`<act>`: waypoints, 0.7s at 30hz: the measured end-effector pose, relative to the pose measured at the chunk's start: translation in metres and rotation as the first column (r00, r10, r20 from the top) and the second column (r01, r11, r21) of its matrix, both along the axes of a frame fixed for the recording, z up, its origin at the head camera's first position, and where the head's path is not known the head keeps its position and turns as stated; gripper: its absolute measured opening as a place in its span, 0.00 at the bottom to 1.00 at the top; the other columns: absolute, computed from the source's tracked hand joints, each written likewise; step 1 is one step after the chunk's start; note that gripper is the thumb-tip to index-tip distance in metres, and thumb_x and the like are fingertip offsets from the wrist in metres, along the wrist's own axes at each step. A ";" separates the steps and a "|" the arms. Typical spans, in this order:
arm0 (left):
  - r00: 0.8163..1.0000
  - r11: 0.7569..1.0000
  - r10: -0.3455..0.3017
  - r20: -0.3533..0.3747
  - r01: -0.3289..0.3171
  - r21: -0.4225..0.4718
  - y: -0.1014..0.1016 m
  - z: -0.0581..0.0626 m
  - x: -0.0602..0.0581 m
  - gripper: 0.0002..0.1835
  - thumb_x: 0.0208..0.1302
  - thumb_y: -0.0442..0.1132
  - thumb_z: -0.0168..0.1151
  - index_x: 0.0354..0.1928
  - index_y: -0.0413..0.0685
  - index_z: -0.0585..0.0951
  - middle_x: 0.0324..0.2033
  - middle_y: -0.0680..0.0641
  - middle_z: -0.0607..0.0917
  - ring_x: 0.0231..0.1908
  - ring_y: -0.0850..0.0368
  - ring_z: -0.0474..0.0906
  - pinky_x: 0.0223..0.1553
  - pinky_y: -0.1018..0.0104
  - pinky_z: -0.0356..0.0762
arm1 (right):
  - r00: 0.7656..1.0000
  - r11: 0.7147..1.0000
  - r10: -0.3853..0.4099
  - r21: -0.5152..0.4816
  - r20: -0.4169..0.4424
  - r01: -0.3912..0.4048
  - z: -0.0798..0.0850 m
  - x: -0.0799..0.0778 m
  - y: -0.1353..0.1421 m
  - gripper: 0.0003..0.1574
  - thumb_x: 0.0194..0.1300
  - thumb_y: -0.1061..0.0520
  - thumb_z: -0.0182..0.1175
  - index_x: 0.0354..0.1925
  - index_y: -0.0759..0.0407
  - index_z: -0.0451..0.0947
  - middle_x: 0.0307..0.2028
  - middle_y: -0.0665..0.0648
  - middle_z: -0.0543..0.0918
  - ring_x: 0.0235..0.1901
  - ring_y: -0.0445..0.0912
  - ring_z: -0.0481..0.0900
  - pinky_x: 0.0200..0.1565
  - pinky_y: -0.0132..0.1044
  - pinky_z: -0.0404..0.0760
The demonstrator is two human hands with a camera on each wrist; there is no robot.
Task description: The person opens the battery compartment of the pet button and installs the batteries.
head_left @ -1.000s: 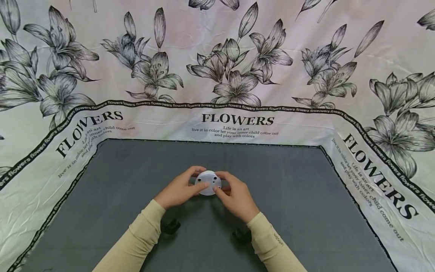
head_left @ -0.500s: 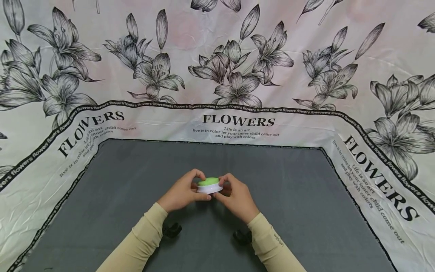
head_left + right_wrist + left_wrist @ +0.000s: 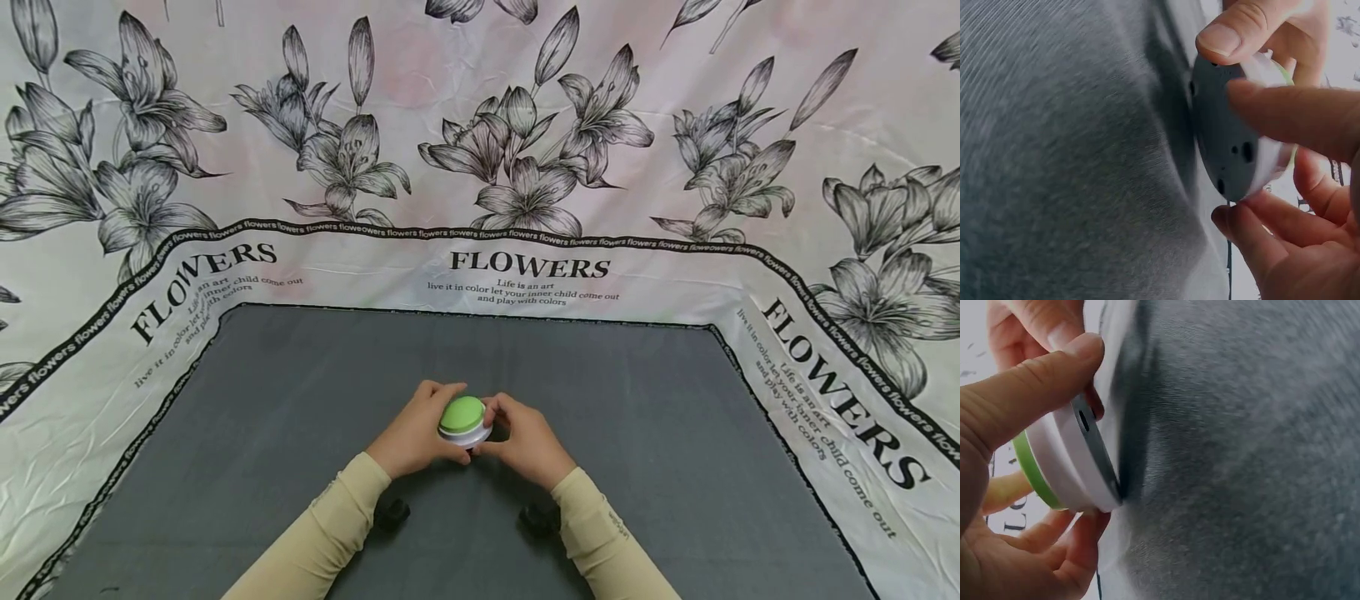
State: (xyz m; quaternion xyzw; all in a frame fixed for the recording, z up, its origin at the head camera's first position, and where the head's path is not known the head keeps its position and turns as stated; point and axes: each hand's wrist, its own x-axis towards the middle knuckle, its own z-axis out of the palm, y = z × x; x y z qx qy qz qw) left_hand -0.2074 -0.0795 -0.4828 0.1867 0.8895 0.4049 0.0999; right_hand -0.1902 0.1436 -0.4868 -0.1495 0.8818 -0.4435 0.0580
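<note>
A round push button (image 3: 462, 414) with a green dome and a white base is held between both hands near the middle of the grey cloth. The left hand (image 3: 420, 427) grips its left side, thumb in front and fingers behind. From the right, the right hand (image 3: 528, 437) pinches the rim between thumb and fingers. In the left wrist view the button's white side wall (image 3: 1069, 456) shows, with a dark slot near the base edge. Small dark holes dot the flat underside (image 3: 1219, 125) in the right wrist view. The green top faces up toward the head camera.
Dark grey cloth (image 3: 637, 400) covers the table, edged by a white border (image 3: 525, 287) printed with FLOWERS. Behind it rises white fabric with black lily drawings (image 3: 525, 196). Black wrist-camera mounts (image 3: 392, 515) sit below both wrists.
The button has turned over from its white, holed underside facing the head camera to its green top. Both hands have shifted slightly toward the person with it.
</note>
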 end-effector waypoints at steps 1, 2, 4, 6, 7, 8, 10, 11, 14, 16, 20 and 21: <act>1.000 1.000 0.000 -0.004 0.000 -0.013 0.002 0.000 0.001 0.57 0.50 0.46 0.90 0.81 0.49 0.69 0.68 0.38 0.72 0.61 0.45 0.76 0.63 0.46 0.78 | 1.000 1.000 0.001 0.017 -0.007 -0.001 0.000 0.000 0.000 0.24 0.60 0.62 0.81 0.44 0.51 0.75 0.66 0.56 0.85 0.66 0.53 0.85 0.64 0.47 0.84; 1.000 1.000 -0.002 -0.009 0.002 -0.028 0.003 -0.001 0.001 0.57 0.50 0.46 0.90 0.81 0.48 0.69 0.69 0.37 0.72 0.62 0.44 0.76 0.63 0.46 0.78 | 1.000 1.000 0.001 0.031 -0.012 -0.001 -0.001 0.000 0.000 0.24 0.60 0.62 0.81 0.43 0.51 0.75 0.66 0.56 0.85 0.67 0.54 0.84 0.65 0.48 0.83; 1.000 0.998 -0.013 -0.018 0.012 -0.058 0.006 -0.002 0.001 0.56 0.49 0.47 0.91 0.80 0.47 0.71 0.69 0.37 0.74 0.62 0.42 0.74 0.62 0.45 0.78 | 1.000 0.999 0.001 0.053 -0.023 0.000 -0.002 0.001 0.000 0.24 0.59 0.64 0.81 0.42 0.52 0.75 0.67 0.57 0.84 0.67 0.55 0.84 0.65 0.51 0.83; 0.999 0.996 -0.023 -0.031 0.020 -0.083 0.008 -0.004 0.001 0.55 0.48 0.46 0.91 0.79 0.46 0.72 0.68 0.37 0.77 0.61 0.42 0.73 0.61 0.45 0.78 | 0.999 0.997 0.002 0.074 -0.035 0.000 -0.003 0.002 -0.001 0.24 0.59 0.66 0.81 0.41 0.52 0.74 0.67 0.58 0.84 0.66 0.55 0.84 0.64 0.52 0.83; 0.999 0.996 -0.026 -0.036 0.022 -0.089 0.008 -0.004 0.000 0.55 0.48 0.46 0.91 0.78 0.46 0.73 0.67 0.38 0.78 0.60 0.42 0.73 0.61 0.45 0.78 | 0.999 0.997 0.006 0.083 -0.043 -0.002 -0.004 0.002 -0.002 0.24 0.59 0.67 0.80 0.41 0.53 0.74 0.67 0.59 0.84 0.66 0.56 0.84 0.64 0.52 0.83; 0.999 0.996 -0.027 -0.039 0.023 -0.092 0.008 -0.005 0.000 0.55 0.47 0.45 0.91 0.78 0.46 0.73 0.66 0.38 0.79 0.59 0.42 0.73 0.60 0.45 0.78 | 0.998 0.995 0.013 0.097 -0.056 -0.008 -0.004 0.002 -0.003 0.23 0.60 0.67 0.79 0.41 0.53 0.74 0.67 0.59 0.84 0.66 0.56 0.84 0.63 0.52 0.83; 0.999 0.995 -0.027 -0.045 0.023 -0.093 0.007 -0.006 -0.002 0.54 0.46 0.44 0.92 0.77 0.47 0.74 0.64 0.39 0.81 0.57 0.43 0.72 0.59 0.45 0.78 | 0.996 0.991 0.032 0.131 -0.087 -0.021 -0.005 0.002 -0.005 0.23 0.61 0.69 0.77 0.40 0.54 0.73 0.66 0.60 0.84 0.64 0.55 0.84 0.62 0.52 0.83; 0.999 0.996 -0.027 -0.046 0.022 -0.092 0.006 -0.006 -0.003 0.54 0.45 0.44 0.92 0.77 0.47 0.75 0.63 0.39 0.81 0.56 0.44 0.72 0.58 0.45 0.78 | 0.994 0.988 0.044 0.151 -0.103 -0.028 -0.005 0.001 -0.006 0.22 0.62 0.69 0.77 0.40 0.54 0.73 0.66 0.60 0.84 0.63 0.55 0.84 0.61 0.52 0.83; 0.999 0.997 -0.029 -0.040 0.026 -0.078 0.005 -0.008 -0.003 0.54 0.45 0.44 0.92 0.77 0.46 0.75 0.63 0.39 0.80 0.56 0.43 0.72 0.58 0.44 0.78 | 0.989 0.979 0.077 0.198 -0.128 -0.050 -0.005 0.001 -0.006 0.21 0.64 0.69 0.75 0.40 0.54 0.73 0.65 0.62 0.83 0.63 0.55 0.84 0.61 0.53 0.83; 0.999 0.997 -0.024 -0.025 0.022 -0.073 0.003 -0.009 -0.003 0.56 0.47 0.47 0.91 0.79 0.46 0.72 0.67 0.38 0.78 0.60 0.41 0.72 0.60 0.42 0.78 | 0.990 0.976 0.094 0.208 -0.109 -0.070 -0.003 0.001 -0.003 0.20 0.65 0.67 0.75 0.42 0.55 0.73 0.67 0.63 0.82 0.64 0.57 0.83 0.62 0.54 0.83; 0.999 0.996 0.032 -0.020 -0.033 -0.081 -0.010 -0.011 -0.002 0.61 0.54 0.62 0.85 0.84 0.48 0.64 0.75 0.38 0.71 0.73 0.39 0.70 0.69 0.39 0.75 | 0.997 0.974 0.069 0.220 -0.047 -0.057 0.003 -0.002 0.013 0.23 0.65 0.61 0.78 0.53 0.56 0.77 0.71 0.66 0.79 0.69 0.61 0.80 0.65 0.58 0.80; 0.998 0.995 0.052 -0.030 -0.055 -0.080 -0.014 -0.010 -0.003 0.62 0.55 0.65 0.83 0.85 0.49 0.62 0.77 0.38 0.69 0.76 0.39 0.69 0.71 0.39 0.73 | 0.998 0.974 0.043 0.225 -0.034 -0.035 0.005 -0.002 0.020 0.28 0.65 0.60 0.78 0.59 0.56 0.77 0.72 0.65 0.78 0.70 0.61 0.79 0.66 0.59 0.79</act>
